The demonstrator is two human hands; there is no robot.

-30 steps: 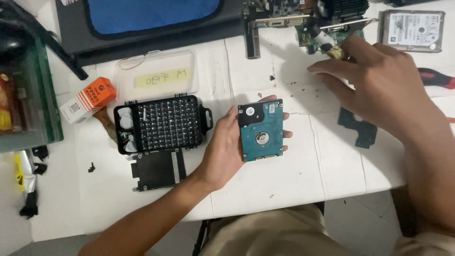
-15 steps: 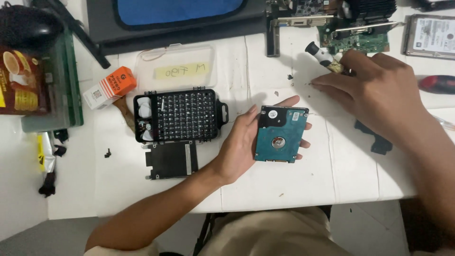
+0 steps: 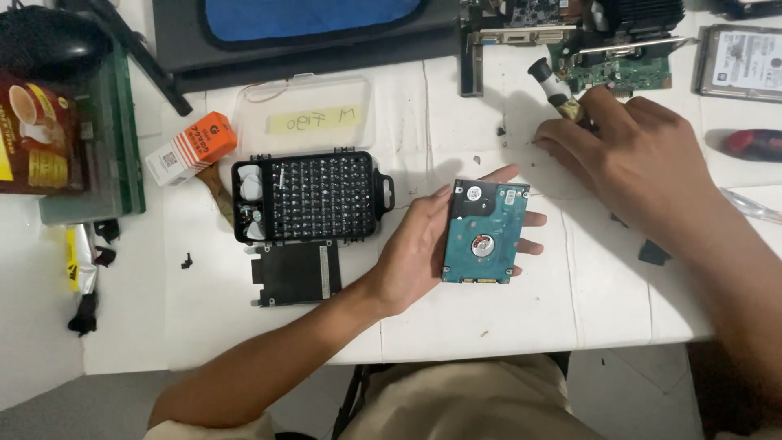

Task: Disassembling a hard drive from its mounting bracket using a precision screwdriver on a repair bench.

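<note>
My left hand [image 3: 423, 244] cradles a small hard drive [image 3: 483, 234] above the white table [image 3: 489, 326], its teal circuit board facing up, fingers curled under its right edge. My right hand [image 3: 627, 159] rests palm down on the table farther right, with a screwdriver [image 3: 554, 88] with a black tip and patterned handle under its fingers. Left of the drive lies an open black screwdriver-bit case [image 3: 309, 195], and a black metal drive bracket [image 3: 295, 273] lies just below the case.
A clear plastic lid with a yellow note [image 3: 305, 114] and a small orange-white box [image 3: 191, 148] lie behind the case. Green circuit boards [image 3: 619, 69], another hard drive [image 3: 743, 61] and a red-handled tool [image 3: 753, 144] sit at the back right. A dark tray with a blue cloth [image 3: 309, 24] is at the back.
The camera view has shifted, so everything sits further right in frame. My right hand has lowered onto the table over the screwdriver. My left hand still holds the drive the same way.
</note>
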